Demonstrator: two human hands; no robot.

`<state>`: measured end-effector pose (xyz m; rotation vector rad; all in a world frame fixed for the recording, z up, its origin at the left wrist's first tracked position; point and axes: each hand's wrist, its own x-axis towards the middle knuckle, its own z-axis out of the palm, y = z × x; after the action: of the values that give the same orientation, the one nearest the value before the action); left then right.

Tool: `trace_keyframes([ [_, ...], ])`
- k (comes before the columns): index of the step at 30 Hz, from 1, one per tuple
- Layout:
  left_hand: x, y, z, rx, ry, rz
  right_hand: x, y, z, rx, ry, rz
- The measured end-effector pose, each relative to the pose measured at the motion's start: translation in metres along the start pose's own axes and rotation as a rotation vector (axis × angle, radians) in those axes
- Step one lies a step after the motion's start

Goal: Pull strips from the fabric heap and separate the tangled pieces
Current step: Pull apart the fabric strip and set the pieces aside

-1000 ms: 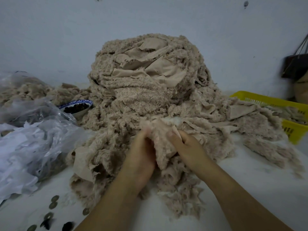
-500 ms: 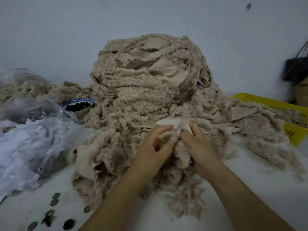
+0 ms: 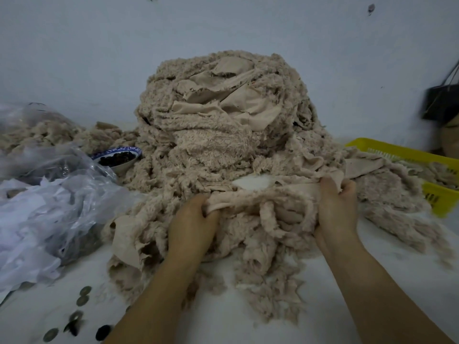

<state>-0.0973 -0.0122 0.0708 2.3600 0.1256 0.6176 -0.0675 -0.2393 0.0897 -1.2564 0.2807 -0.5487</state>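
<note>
a second ago both hands sit close together on one clump at the 6 o'clock foot of the heap (image 3: 218,135). now they are drawn apart: the left hand (image 3: 192,219) has gone toward 9 o'clock and the right hand (image 3: 335,209) toward 3 o'clock. a strip (image 3: 255,201) is stretched between them, its smooth backing turned up.

the left fingers are curled down and clamped on the strip's left end, bunching it against the palm. the right fingers and thumb are closed round the right end, with a fold of cloth standing up over the knuckles. neither hand is loose.

the strip lies at the heap's near edge, just off the table (image 3: 397,281), and is not yet free. fluffy loops hang from it at 6 o'clock, and its far edge touches the pile at 12 o'clock. a small white gap shows behind it, so it seems to be lifting clear there.

the spread probably means one piece is found and under tension. the work left is likely to shed the hanging tangles and draw the strip toward the body.

a bowl (image 3: 119,158) sits at the heap's 9 o'clock, a yellow basket (image 3: 397,151) at its 3 o'clock.
</note>
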Motion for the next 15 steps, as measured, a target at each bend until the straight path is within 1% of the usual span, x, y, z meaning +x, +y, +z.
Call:
trace_keyframes([
  [2,0.002,-0.004,0.001,-0.266,0.064,-0.143,0.001,0.002,-0.001,-0.017,0.036,-0.019],
  [3,0.003,-0.005,0.001,-0.388,0.094,-0.212,0.001,0.004,-0.001,-0.062,0.042,-0.041],
  [5,0.004,-0.002,0.000,-0.625,0.124,-0.323,-0.002,0.007,0.001,-0.161,0.009,-0.098],
  [7,0.004,0.002,0.000,-0.799,0.112,-0.344,-0.004,0.011,0.003,-0.230,-0.039,-0.158],
  [11,0.003,0.006,-0.002,-1.044,0.090,-0.219,-0.001,0.011,-0.001,-0.301,0.000,-0.188],
  [13,0.005,0.008,-0.006,-1.250,0.107,-0.272,-0.001,0.011,-0.004,-0.322,0.027,-0.196],
  [15,0.009,0.007,-0.011,-1.532,0.102,-0.417,0.000,0.012,-0.005,-0.333,0.025,-0.210],
])
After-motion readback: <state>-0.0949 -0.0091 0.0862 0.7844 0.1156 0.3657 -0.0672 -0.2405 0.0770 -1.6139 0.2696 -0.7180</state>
